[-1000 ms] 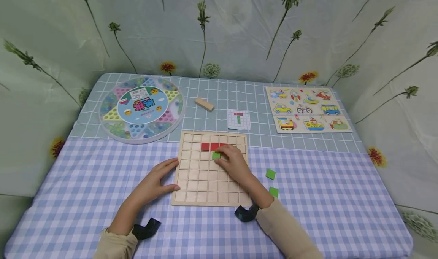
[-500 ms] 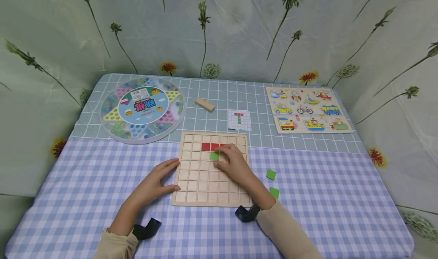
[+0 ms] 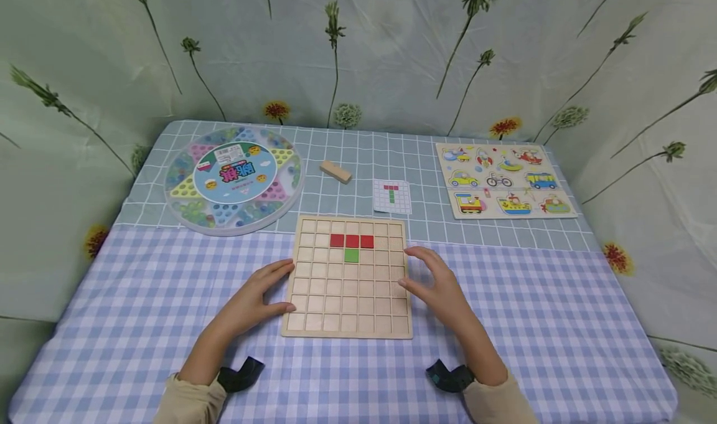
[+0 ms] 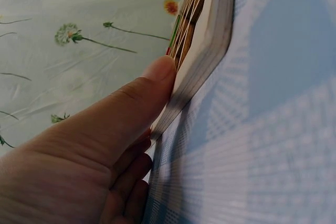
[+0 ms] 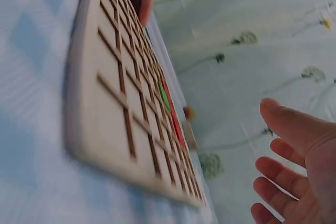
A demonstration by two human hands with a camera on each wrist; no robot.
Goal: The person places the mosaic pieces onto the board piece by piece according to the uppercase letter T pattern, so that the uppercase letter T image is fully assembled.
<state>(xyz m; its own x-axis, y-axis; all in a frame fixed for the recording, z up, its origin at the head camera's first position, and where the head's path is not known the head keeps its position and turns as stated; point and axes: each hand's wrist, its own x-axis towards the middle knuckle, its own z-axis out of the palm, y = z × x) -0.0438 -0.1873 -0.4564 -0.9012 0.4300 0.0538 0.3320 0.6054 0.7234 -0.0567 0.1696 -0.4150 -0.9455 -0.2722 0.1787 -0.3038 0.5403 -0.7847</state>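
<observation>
Grid board [image 3: 350,287], left fingers [image 3: 276,274] touching edge, right fingers [image 3: 424,256] parted

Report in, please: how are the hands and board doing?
Left hand touching left edge of wooden board. Right hand empty, near right edge. Three red tiles in a row, green tile below the middle one. Neither hand covering them.

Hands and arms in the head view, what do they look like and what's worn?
The left hand and right hand are bare, without gloves. The left sleeve and right sleeve are plain beige, ending short of the hands. A curved black piece juts out near the left cuff, a matching one near the right.
</observation>
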